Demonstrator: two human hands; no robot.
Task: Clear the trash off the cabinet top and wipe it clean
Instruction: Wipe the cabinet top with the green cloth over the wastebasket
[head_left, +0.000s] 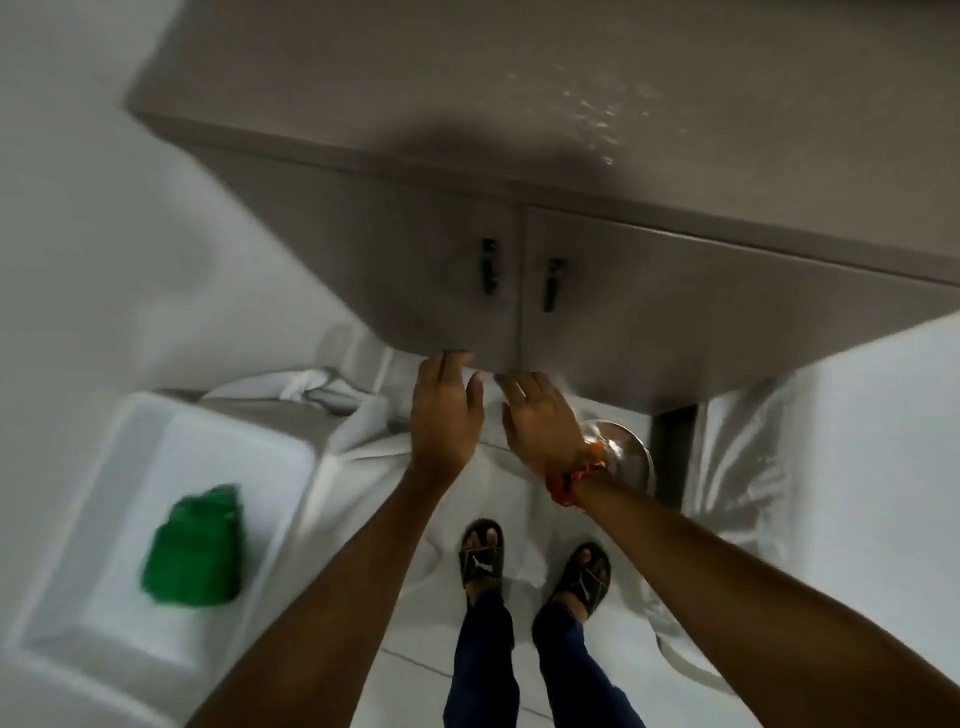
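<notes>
Fingers (457, 364) of left hand (444, 410) spread loose, holding nothing, tips at lower edge of cabinet door near frame centre. Right hand (537, 421) just beside it, fingers also open & empty, orange thread band (574, 478) on wrist. Cabinet top (519, 88) fills upper frame, wet streaks (597, 114) shining upper right. Two dark door handles (488, 265) below. Green cloth (195, 551) lies in white tray (62, 519), lower left. Sandalled feet bottom centre.
</notes>
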